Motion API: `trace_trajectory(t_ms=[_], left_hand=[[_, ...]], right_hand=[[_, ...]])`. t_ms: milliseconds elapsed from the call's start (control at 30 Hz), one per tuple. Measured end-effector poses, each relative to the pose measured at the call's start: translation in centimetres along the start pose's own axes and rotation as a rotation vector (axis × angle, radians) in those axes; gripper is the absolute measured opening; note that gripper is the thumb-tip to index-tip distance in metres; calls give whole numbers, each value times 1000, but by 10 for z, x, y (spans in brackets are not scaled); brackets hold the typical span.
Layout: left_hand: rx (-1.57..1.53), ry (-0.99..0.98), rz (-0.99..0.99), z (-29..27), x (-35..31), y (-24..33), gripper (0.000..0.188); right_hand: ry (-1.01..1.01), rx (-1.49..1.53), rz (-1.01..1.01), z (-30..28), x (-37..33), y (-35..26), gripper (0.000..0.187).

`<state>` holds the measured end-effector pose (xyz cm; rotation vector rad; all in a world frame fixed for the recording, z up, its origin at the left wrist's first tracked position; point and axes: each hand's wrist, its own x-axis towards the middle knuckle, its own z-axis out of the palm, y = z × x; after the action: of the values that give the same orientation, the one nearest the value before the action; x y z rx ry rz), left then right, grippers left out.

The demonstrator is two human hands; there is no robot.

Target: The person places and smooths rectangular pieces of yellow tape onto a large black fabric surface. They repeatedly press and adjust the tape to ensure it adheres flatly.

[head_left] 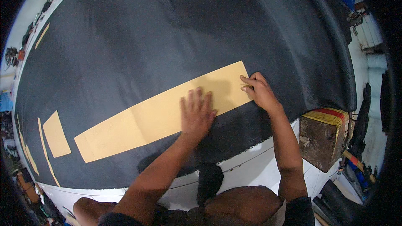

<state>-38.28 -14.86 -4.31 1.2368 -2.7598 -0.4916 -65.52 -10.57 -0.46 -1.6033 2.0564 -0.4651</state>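
A long tan paper pattern piece lies slantwise on a large black sheet that looks like leather. A crease crosses the paper left of its middle. My left hand rests flat on the pattern, fingers spread and slightly blurred. At the paper's right end, my right hand has its thumb and index finger over the edge, pinching it, with the other fingers curled. Whether something small is also between those fingers, I cannot make out.
Left of the pattern lie a smaller tan paper piece and several narrow strips, one being a long strip. A brown block with a yellow and red top stands by the sheet's ragged near edge. Rolled dark material lies at lower right.
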Motion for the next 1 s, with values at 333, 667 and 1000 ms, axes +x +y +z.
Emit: trace_trajectory(t_ms=[333, 667, 1000], left_hand=[[110, -4, -198, -42, -101, -133, 72], [-57, 34, -133, -42, -120, -166, 64], [16, -253, -82, -82, -101, -175, 86]], right_hand=[[-38, -66, 49, -1, 2, -9, 45], [-102, -160, 103, -5, 4, -10, 47], [-158, -302, 109, -6, 17, -16, 46]])
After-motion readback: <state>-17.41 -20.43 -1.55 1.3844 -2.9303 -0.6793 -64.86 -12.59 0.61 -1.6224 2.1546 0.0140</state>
